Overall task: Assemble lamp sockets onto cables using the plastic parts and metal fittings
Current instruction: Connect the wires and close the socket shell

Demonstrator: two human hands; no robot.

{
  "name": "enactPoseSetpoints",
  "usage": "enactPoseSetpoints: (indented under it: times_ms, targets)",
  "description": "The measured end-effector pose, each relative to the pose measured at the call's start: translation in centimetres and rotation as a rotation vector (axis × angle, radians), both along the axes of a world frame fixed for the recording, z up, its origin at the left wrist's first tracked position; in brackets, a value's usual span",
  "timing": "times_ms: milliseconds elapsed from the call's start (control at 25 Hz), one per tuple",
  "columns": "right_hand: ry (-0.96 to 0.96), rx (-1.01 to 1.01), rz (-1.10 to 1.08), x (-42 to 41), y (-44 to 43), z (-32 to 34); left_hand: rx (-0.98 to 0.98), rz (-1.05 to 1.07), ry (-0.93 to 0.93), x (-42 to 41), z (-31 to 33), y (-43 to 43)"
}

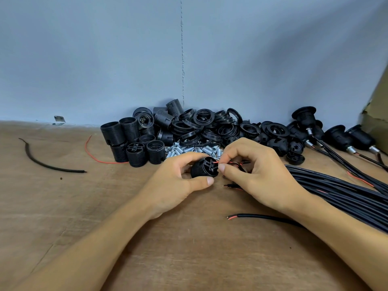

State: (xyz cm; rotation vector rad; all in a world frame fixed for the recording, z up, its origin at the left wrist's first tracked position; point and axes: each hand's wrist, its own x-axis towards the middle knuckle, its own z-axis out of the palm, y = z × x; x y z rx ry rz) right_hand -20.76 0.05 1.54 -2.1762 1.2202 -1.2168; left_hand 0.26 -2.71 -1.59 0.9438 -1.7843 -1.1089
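My left hand (178,181) grips a black threaded socket body (202,170), lying on its side just above the wooden table (84,206), its terminal end facing right. My right hand (252,173) pinches thin red and black wires (232,163) at that terminal end. The wires' cable is mostly hidden under my right hand. Behind my hands lie a pile of black socket bodies (130,141), a heap of black rings (201,127), black caps (289,148) and small metal fittings (189,149).
A bundle of black cables (340,190) runs off to the right. Assembled sockets on cables (340,137) lie at the back right near a cardboard box (375,120). A loose cable end (262,217) lies in front, a black cable scrap (42,160) and a red wire (90,152) to the left.
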Motion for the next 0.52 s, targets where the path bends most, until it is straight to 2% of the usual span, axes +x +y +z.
enactPoseSetpoints:
  times_ms: [520]
  targets:
    - [0.153, -0.148, 0.007, -0.04, -0.12, -0.06, -0.082, 0.15, -0.077, -0.16, 0.02, 0.39]
